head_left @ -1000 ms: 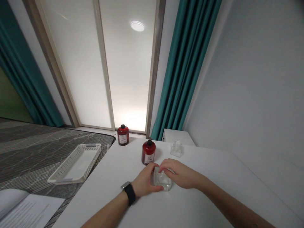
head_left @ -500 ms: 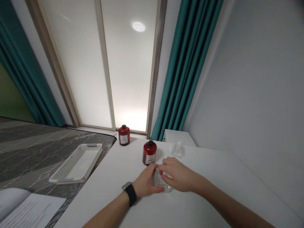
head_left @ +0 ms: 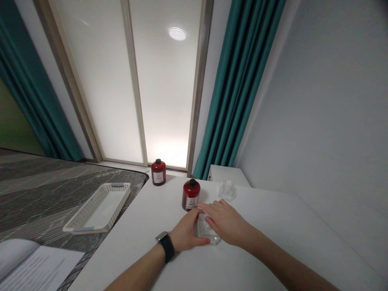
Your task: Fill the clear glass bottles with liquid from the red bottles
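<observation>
My left hand (head_left: 187, 232), with a dark watch on its wrist, curves around the left side of a clear, square-cornered glass container (head_left: 203, 228) on the white table. Over the top of that container my right hand (head_left: 224, 221) hovers, index finger stretched leftward and thumb apart from it. Nothing shows between those fingers, though the hand covers the container's right side and part of its top. Just behind stands a red bottle (head_left: 190, 195) with a black cap and pale label. Another clear glass piece (head_left: 227, 190) sits beyond my right hand.
A second red bottle (head_left: 158, 173) stands near the far left corner of the white table (head_left: 145, 226). To the left, a white plastic basket (head_left: 73, 226) and an open booklet (head_left: 39, 266) lie on a grey patterned surface. A low white cabinet (head_left: 228, 173) adjoins the table's far edge.
My right hand's fingers have uncurled above the glass container, and the index finger now reaches farther left. The left hand and the bottles have stayed in place.
</observation>
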